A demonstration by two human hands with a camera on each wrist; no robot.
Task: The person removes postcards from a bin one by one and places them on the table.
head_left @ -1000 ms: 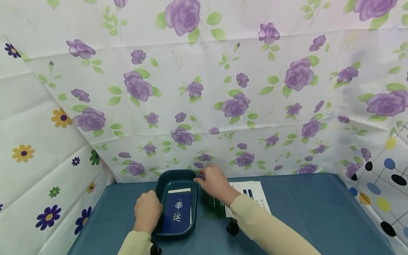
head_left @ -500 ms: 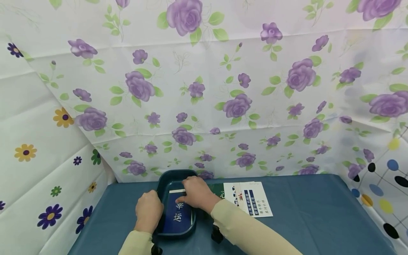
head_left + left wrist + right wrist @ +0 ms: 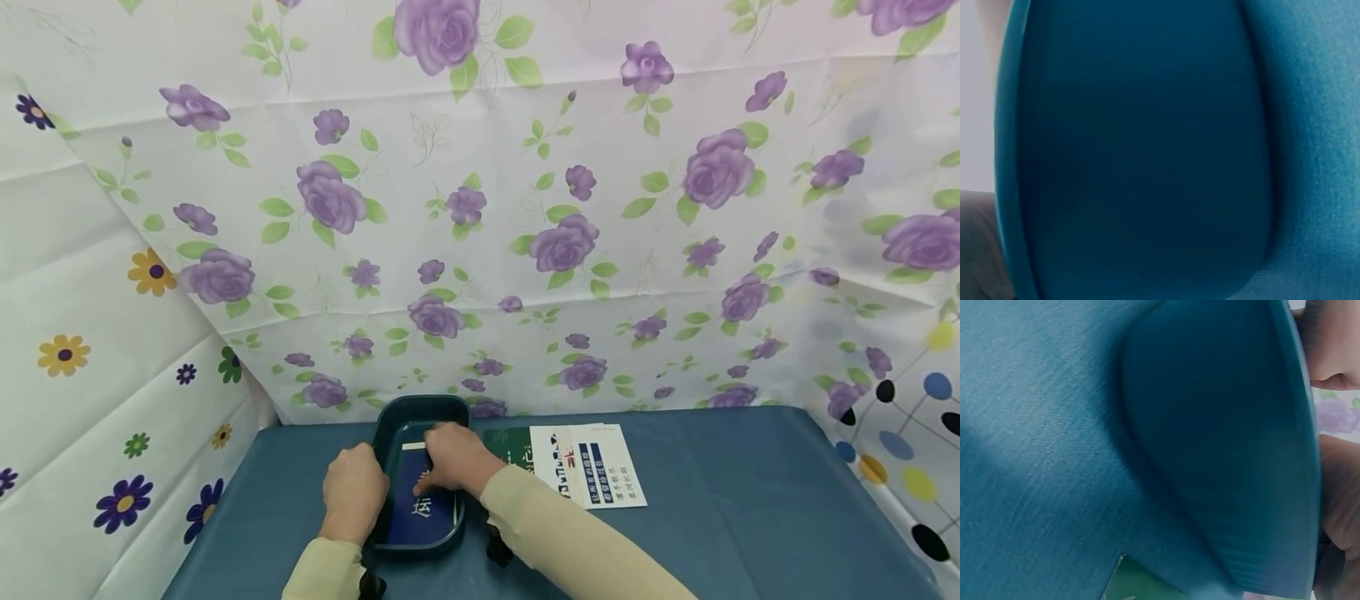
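A dark teal tray stands on the table with a dark blue card with white Chinese characters lying in it. A pale edge shows along the card's top and right side. My left hand grips the tray's left rim, fingers curled over it. Reaching into the tray from the right, my right hand pinches the card's upper right part between thumb and fingers, and the characters beside the thumb look skewed. Both wrist views mostly show the tray's outer walls, the left wall and the right wall.
Right of the tray, a green card and overlapping white printed cards lie on the blue tabletop. A floral cloth hangs behind the table, close to the tray's far end.
My right hand has moved left from the tray's right rim into the tray, onto the blue card, uncovering the green and white cards. My left hand stays on the left rim.
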